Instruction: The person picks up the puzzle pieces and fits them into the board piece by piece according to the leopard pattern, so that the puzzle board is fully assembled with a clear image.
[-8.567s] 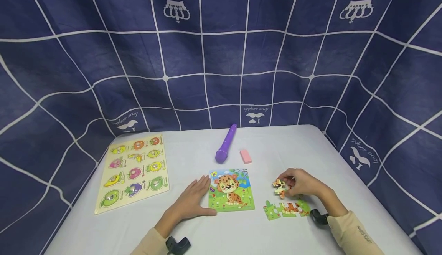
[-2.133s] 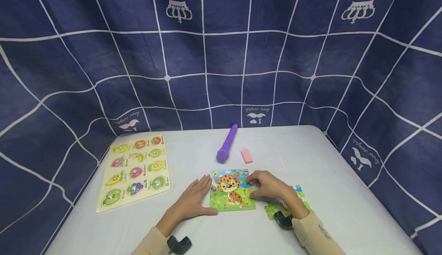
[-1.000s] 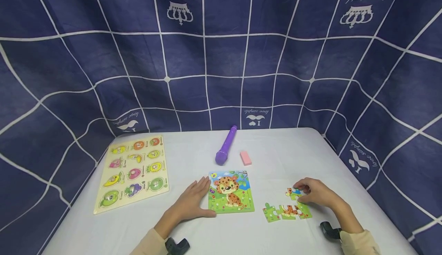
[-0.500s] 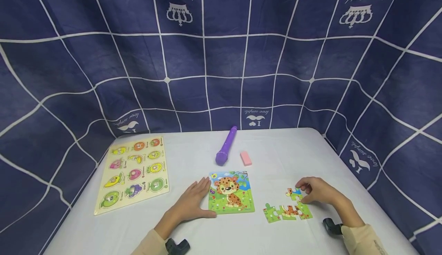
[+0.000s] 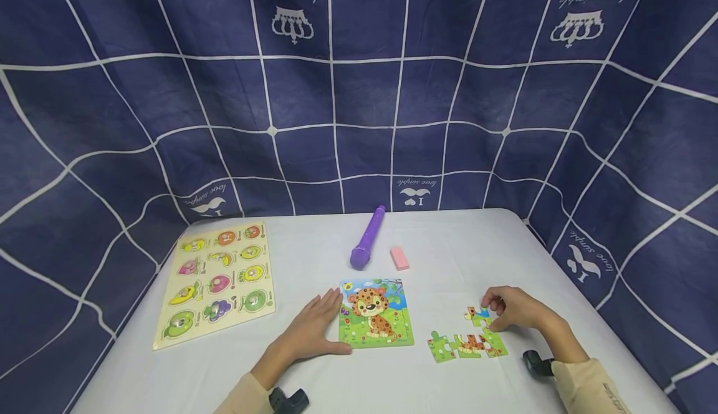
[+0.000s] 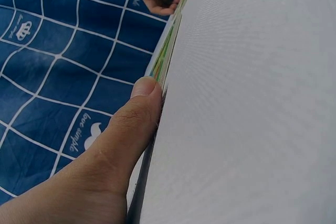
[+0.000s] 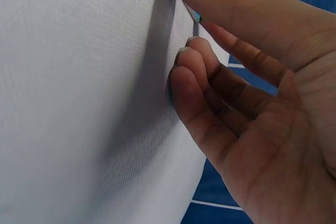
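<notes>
I see left hand (image 5: pixel 310 327) flat, right hand (image 5: pixel 515 310) pinching.
Square leopard board (image 5: pixel 375 313) touches left; right holds lobed jigsaw piece (image 5: pixel 477 315).

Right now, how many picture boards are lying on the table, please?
2: the fruit board, farthest left, and the spotted-animal board, between the left hand and the loose puzzle pieces. No other seems hidden.

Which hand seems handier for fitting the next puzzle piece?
Probably the right hand: it is at the puzzle pieces, while the left hand rests against the leopard board, farther from them.
</notes>
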`<state>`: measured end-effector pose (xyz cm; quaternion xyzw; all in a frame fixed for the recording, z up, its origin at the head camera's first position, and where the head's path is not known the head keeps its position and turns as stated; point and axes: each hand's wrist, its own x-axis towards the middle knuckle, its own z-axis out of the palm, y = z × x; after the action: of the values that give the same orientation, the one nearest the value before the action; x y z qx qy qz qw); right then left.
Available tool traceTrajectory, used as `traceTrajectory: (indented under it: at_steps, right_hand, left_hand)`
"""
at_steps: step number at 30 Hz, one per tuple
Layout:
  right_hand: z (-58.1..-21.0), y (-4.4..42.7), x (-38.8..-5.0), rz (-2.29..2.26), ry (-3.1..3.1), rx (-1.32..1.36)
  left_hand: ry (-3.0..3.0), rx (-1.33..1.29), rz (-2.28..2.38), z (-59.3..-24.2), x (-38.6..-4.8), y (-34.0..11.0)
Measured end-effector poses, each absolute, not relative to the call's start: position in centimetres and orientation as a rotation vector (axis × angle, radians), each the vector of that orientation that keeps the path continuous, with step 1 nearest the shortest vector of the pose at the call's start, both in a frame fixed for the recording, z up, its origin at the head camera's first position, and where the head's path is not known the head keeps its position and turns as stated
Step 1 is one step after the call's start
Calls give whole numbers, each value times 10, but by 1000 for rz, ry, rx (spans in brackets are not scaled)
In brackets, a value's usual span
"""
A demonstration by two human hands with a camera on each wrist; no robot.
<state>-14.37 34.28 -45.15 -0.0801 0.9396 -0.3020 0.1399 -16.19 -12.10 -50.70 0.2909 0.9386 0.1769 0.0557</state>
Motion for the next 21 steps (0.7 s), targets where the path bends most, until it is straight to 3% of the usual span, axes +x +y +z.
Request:
traceTrajectory:
  at_steps: [21]
  right_hand:
    - [-461, 344, -132, -1051, 2734, -160]
  left_hand:
    - [2856, 890, 526, -507, -162, -121]
